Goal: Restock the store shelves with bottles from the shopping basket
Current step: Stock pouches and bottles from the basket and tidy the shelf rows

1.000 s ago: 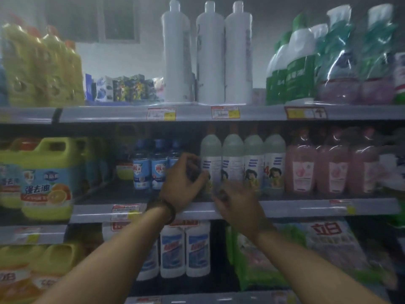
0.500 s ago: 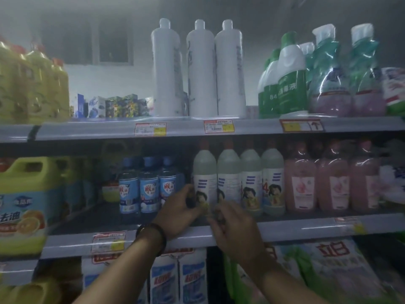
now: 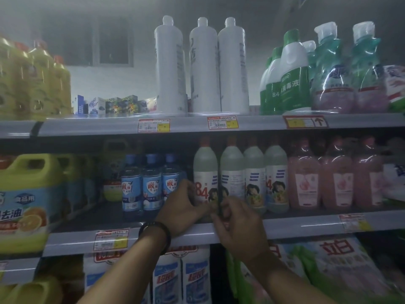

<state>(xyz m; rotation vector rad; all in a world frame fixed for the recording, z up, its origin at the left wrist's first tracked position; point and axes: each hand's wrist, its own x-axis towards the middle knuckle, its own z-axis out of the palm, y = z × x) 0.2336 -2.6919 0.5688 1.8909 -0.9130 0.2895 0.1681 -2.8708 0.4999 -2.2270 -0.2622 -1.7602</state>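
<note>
Several pale green "84" bottles with red caps stand in a row on the middle shelf (image 3: 306,224). My left hand (image 3: 182,208), with a dark band at the wrist, wraps its fingers and thumb round the base of the leftmost 84 bottle (image 3: 205,172). My right hand (image 3: 238,227) pinches the base of the second 84 bottle (image 3: 232,172) right beside it. Both bottles stand upright on the shelf, touching each other. The shopping basket is out of view.
Three blue bottles (image 3: 151,185) stand just left of my left hand, with yellow jugs (image 3: 24,194) further left. Pink bottles (image 3: 337,178) fill the right. Tall white bottles (image 3: 203,69) and green-labelled ones (image 3: 291,77) are on the top shelf. Bags and white bottles sit below.
Both hands stayed at the bases of the two left 84 bottles. The leftmost bottle has turned, so its label now shows "84". My view has tilted upward.
</note>
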